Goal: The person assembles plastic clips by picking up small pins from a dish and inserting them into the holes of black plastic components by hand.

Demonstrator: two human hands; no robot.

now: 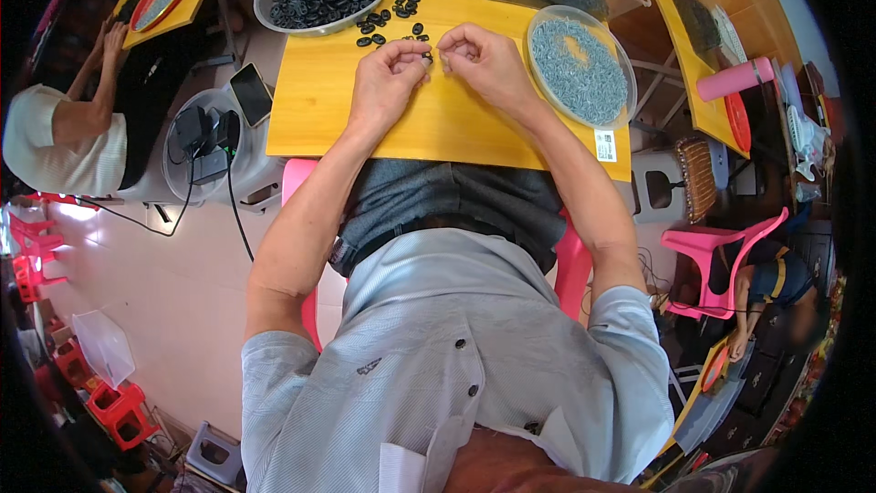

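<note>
Pinching black ring [427, 56] between hands, mid-table [438, 128].

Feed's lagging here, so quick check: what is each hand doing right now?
Left hand: fingers pinched shut on a small black ring.
Right hand: fingertips pinched together; what they hold cannot be told.

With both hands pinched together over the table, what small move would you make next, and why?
Probably press the two small parts together: the left hand pinches a black ring, and the right hand pinches something tiny just beside it, fingertips almost meeting.
</note>
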